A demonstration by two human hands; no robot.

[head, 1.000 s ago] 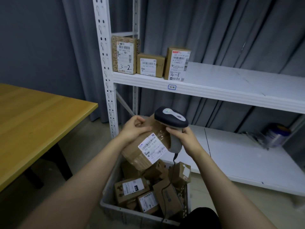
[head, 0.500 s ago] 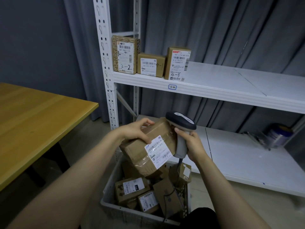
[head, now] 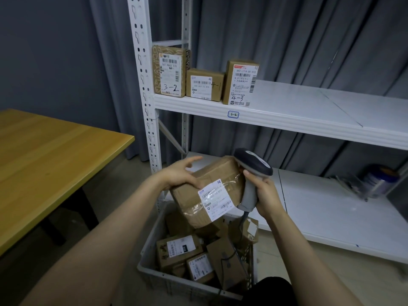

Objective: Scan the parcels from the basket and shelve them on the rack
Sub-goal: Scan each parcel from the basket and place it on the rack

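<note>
Above the grey basket (head: 152, 241) my left hand (head: 178, 173) holds a brown taped parcel (head: 212, 175) by its upper left end, thumb on the front face and index finger sticking out straight. The parcel's white label faces me. My right hand (head: 265, 195) grips a grey and black barcode scanner (head: 254, 164) by the handle, right against the parcel's right end. Several more parcels (head: 178, 250) lie in the basket. On the white rack's upper shelf (head: 287, 120) three labelled parcels (head: 204, 85) stand at the left end.
A yellow wooden table (head: 44, 162) stands to the left. The rack's lower shelf (head: 331, 206) carries a tin can (head: 379, 184) at its far right. The scanner's cable hangs down into the basket. Grey curtains hang behind the rack.
The parcel has turned and risen slightly, its label now facing me more squarely. The scanner has shifted right to the parcel's end. My left index finger has lifted off.
</note>
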